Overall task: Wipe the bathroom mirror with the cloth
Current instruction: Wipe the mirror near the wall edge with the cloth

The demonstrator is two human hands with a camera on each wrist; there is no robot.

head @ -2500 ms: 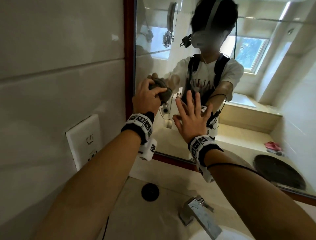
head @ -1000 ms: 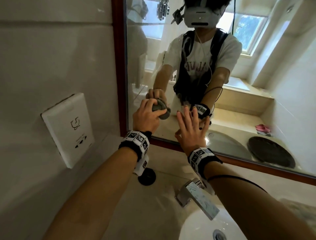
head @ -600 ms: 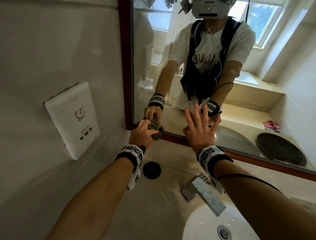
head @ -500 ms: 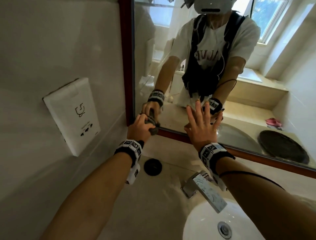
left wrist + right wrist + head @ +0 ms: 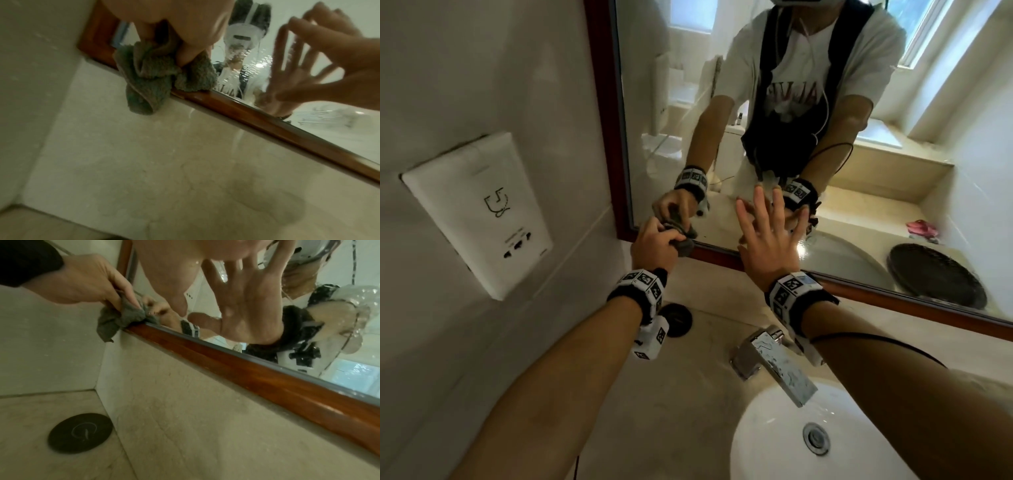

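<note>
The mirror (image 5: 859, 192) has a reddish wooden frame (image 5: 602, 102). My left hand (image 5: 654, 246) grips a bunched grey-green cloth (image 5: 686, 245) and holds it against the glass at the mirror's bottom left corner. In the left wrist view the cloth (image 5: 152, 78) hangs over the lower frame rail (image 5: 267, 123). My right hand (image 5: 767, 240) lies flat on the glass to the right of the cloth, fingers straight and spread, holding nothing. The right wrist view shows the left hand (image 5: 82, 280) pinching the cloth (image 5: 119, 318) beside the right hand (image 5: 164, 272).
A white socket plate (image 5: 479, 212) sits on the tiled wall left of the mirror. Below, the beige counter carries a black round cap (image 5: 678, 320), a chrome faucet (image 5: 774, 363) and a white basin (image 5: 791, 445).
My left hand has slid the cloth down the glass from mid-height to the bottom left corner. The right hand has stayed flat on the mirror.
</note>
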